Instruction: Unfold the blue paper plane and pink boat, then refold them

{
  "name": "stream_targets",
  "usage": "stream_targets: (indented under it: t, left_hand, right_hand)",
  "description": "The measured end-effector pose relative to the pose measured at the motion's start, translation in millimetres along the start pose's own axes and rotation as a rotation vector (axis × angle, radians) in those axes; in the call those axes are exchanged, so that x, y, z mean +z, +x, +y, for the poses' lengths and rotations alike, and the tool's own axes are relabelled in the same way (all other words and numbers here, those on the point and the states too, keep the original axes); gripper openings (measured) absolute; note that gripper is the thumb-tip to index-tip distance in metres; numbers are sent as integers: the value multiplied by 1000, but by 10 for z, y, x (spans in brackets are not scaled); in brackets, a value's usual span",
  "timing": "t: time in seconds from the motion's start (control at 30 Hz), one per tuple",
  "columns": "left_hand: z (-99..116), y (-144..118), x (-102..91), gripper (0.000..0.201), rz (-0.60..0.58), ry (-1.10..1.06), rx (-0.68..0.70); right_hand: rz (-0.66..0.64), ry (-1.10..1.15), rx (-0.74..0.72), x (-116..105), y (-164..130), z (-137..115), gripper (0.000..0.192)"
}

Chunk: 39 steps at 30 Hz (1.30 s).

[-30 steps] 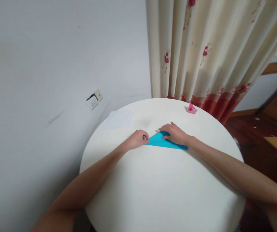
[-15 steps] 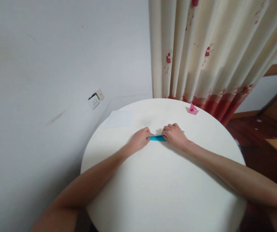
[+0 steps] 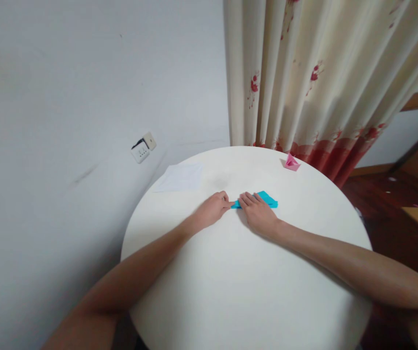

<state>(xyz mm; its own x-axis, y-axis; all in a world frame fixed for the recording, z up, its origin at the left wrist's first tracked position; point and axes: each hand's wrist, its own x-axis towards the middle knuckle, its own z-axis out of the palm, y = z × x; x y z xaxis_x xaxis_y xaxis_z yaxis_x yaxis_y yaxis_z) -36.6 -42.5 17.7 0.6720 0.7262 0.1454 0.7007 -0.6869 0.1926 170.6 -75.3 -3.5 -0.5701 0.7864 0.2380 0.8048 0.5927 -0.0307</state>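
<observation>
A folded piece of blue paper [image 3: 265,199] lies flat on the round white table [image 3: 252,291], a little beyond its middle. My left hand [image 3: 213,209] has its fingers curled, and the fingertips pinch the paper's left tip. My right hand [image 3: 256,214] lies palm down on the near left part of the paper and presses it to the table. The paper's right half shows beyond my right fingers.
A small pink folded paper figure [image 3: 291,163] stands near the table's far right edge. A white sheet [image 3: 180,177] lies at the far left. A flowered curtain [image 3: 321,78] hangs behind the table, with a wall socket [image 3: 142,148] to the left.
The blue paper went from a wide flat triangle to a narrower folded shape lying farther from me. Both hands moved with it, and my right hand slid left along it.
</observation>
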Motion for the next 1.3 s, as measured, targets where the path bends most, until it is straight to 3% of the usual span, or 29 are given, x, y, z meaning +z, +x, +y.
stream_targets:
  t: [0.1, 0.23, 0.4, 0.53, 0.73, 0.97, 1.07, 1.2, 1.3]
  left_hand:
    - [24, 14, 88, 33, 21, 27, -49]
    - [111, -28, 149, 32, -5, 104, 8]
    - [111, -95, 163, 57, -130, 87, 55]
    - [53, -114, 157, 73, -211, 69, 113]
    - [102, -141, 118, 73, -240, 22, 132]
    - [135, -159, 110, 74, -239, 14, 125]
    - [147, -163, 124, 74, -234, 20, 109]
    - [167, -134, 157, 72, -210, 38, 80]
    - [174, -92, 178, 72, -198, 56, 63]
  right_hand:
    - [-9, 39, 40, 66, 7, 41, 50]
    - [-47, 103, 36, 123, 19, 99, 67]
    - [-73, 138, 48, 117, 33, 137, 76]
    - [-84, 157, 89, 120, 70, 184, 73]
    - [-38, 102, 243, 187, 127, 378, 63]
    - [-75, 74, 437, 176, 114, 671, 57]
    - [-7, 40, 494, 133, 97, 744, 56]
    - [167, -37, 387, 92, 114, 650, 56]
    - [103, 46, 203, 118, 151, 477, 55]
